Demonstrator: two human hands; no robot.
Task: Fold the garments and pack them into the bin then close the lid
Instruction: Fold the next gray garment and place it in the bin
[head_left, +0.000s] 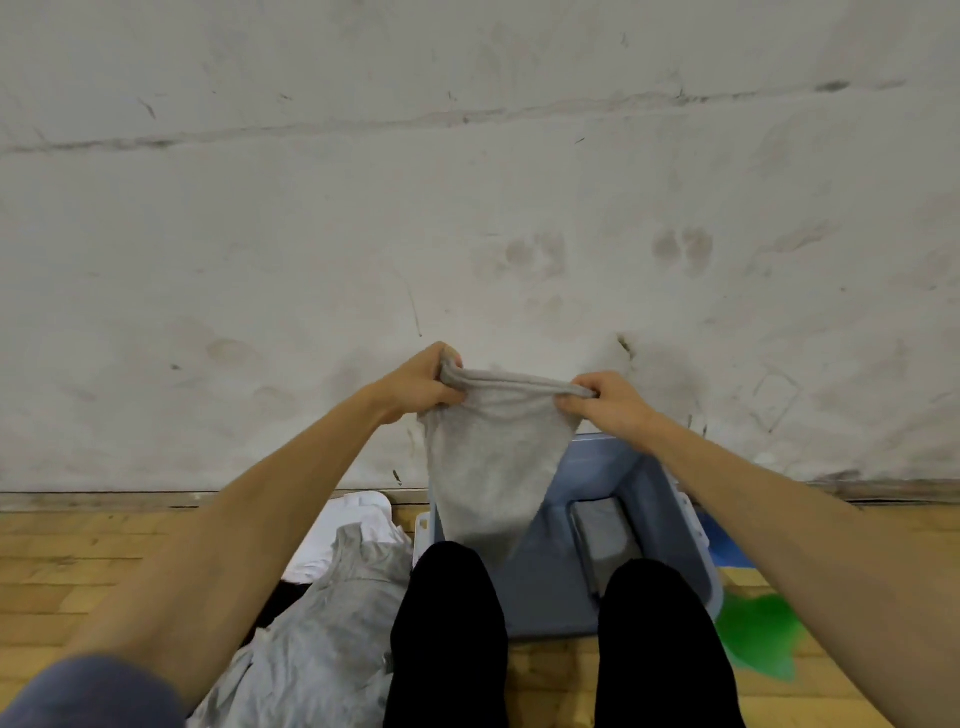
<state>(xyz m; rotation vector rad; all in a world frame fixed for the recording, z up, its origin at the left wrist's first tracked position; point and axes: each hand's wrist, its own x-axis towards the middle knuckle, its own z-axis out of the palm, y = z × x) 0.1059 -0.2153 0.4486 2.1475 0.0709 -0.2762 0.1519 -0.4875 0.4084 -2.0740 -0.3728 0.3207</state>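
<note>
A scuffed white wall (467, 182) fills most of my view, above a wooden floor (78, 561). My blue-grey bin (649, 499) stands open on the floor against the wall, a folded grey piece lying inside. Left of my black-trousered legs (447, 634) a loose grey garment (332, 639) lies over a white garment (358, 525). I hold a light grey garment (488, 467) up over the bin, its top hem stretched between my left hand (421, 382) and right hand (608, 400), each grip clenched round an end.
</note>
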